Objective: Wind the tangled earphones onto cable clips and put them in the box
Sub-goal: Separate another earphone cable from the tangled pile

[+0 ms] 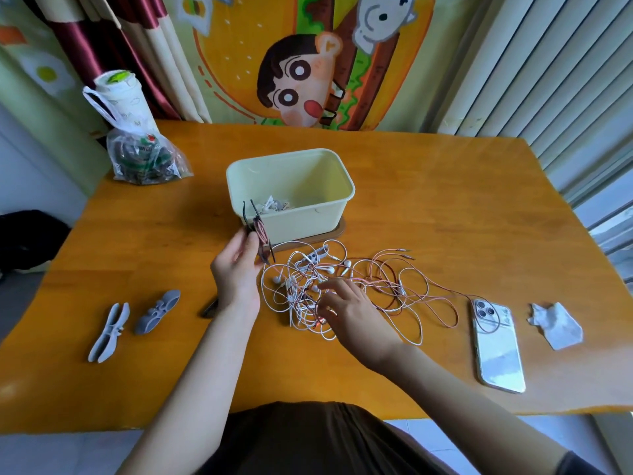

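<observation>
The fingers [251,242] of the left hand [236,272] pinch a dark cable clip [259,231] partly wound with pink cord, held upright just beside the pale yellow box [301,222], probably so the trailing cord can feed in. The right hand [346,313] rests its spread fingers on the tangled earphones [373,279] on the worktop [445,200], seemingly teasing that cord free. Two spare grey clips [109,332] lie well to the left.

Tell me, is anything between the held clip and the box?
Nothing visible blocks it. The box is open, right beside the clip the left hand holds. The clip's pink cable seems to trail into the tangle, though.
</observation>
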A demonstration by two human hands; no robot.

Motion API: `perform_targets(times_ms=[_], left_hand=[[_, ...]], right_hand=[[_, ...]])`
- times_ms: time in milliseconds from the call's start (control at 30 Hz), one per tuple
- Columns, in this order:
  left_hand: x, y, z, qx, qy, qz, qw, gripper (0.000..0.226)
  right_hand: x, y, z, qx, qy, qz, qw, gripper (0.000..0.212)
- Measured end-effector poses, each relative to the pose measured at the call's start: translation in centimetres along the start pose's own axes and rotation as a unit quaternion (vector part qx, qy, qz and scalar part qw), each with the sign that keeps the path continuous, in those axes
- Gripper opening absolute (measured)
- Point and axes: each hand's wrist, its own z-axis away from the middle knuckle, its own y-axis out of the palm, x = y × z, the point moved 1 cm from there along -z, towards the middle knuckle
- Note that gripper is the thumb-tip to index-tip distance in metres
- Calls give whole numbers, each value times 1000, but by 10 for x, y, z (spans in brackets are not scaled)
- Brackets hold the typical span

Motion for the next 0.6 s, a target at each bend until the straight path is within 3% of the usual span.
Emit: perform_targets(times_ms=[133, 233, 333, 433, 533, 600], left_hand=[[15, -6, -2, -13, 47, -119, 992, 22], [25, -10, -4, -27, 62, -185, 980, 29], [31, -18, -14, -47, 29, -175, 983, 28], [31, -25, -20, -65, 5, -160, 985, 25], [29, -23, -14, -45, 84, -243, 965, 25], [29, -22, -8, -5, 170, -345, 923, 24]], right_hand=[[10, -7, -1, 5, -41, -29, 999, 28], [16, -12, -3, 4, -52, -43, 998, 21], [17, -25, -7, 12, -22, -92, 995, 21], [18, -36, -8, 29, -46, -93, 994, 23], [24, -43, -10, 32, -75, -78, 994, 27], [25, -49, -17, 7, -74, -73, 995, 29]])
